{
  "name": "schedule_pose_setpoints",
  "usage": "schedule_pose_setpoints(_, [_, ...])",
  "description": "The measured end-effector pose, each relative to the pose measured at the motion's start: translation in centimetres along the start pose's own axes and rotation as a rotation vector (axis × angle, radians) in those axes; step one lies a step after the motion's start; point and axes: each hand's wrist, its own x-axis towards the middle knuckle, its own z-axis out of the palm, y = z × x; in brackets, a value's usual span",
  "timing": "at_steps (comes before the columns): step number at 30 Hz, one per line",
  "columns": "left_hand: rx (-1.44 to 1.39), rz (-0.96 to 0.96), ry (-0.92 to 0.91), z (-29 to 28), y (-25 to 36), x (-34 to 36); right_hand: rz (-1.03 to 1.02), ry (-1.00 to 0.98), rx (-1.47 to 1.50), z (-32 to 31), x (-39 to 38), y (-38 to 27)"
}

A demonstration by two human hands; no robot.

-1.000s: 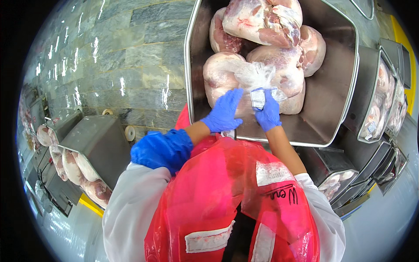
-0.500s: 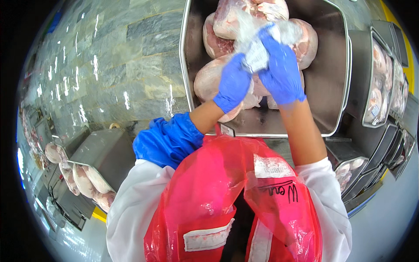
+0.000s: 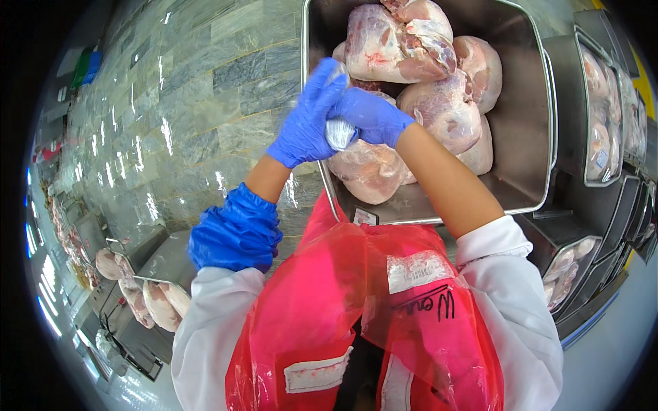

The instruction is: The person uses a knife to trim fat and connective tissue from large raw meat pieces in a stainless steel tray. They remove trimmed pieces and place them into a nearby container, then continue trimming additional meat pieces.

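Both hands wear blue-purple gloves and meet over the left rim of a steel bin [image 3: 541, 157]. Between them is crumpled clear plastic wrap with a white printed part [image 3: 339, 135], squeezed into a small bundle. My left hand [image 3: 305, 127] closes round it from the left, and my right hand [image 3: 377, 115] presses over it from the right. Much of the bundle is hidden by the fingers. Large pale pink cuts of meat [image 3: 445, 109] are piled in the bin just right of and below my hands.
Wet grey stone-look tiles [image 3: 226, 103] fill the left side. More steel bins of meat stand at the right [image 3: 600, 116] and lower right [image 3: 569, 264]. Another bin with meat [image 3: 161, 305] is at the lower left. A red plastic apron [image 3: 308, 301] covers my front.
Both hands have moved left from over the meat to the bin's left rim. The plastic, spread out before, is now bunched up between them. The bin appears slightly farther right.
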Motion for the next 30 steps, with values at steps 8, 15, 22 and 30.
schedule_pose_setpoints(8, [-0.449,-0.614,0.087,-0.8,-3.6,-2.1,-0.523,0.563,-0.716,-2.5,-3.7,6.5])
schedule_pose_setpoints(15, [-1.028,-0.841,0.301,-1.4,-0.7,-0.6,-0.468,0.798,-0.962,2.2,0.7,17.3])
schedule_pose_setpoints(22, [-0.514,-0.490,-0.073,-3.4,-1.0,2.7,-0.126,0.551,-0.619,4.6,-5.1,18.1])
schedule_pose_setpoints(30, [-0.412,-0.317,-0.915,3.2,2.6,-0.4,-0.080,0.585,-0.474,1.5,-21.1,5.0])
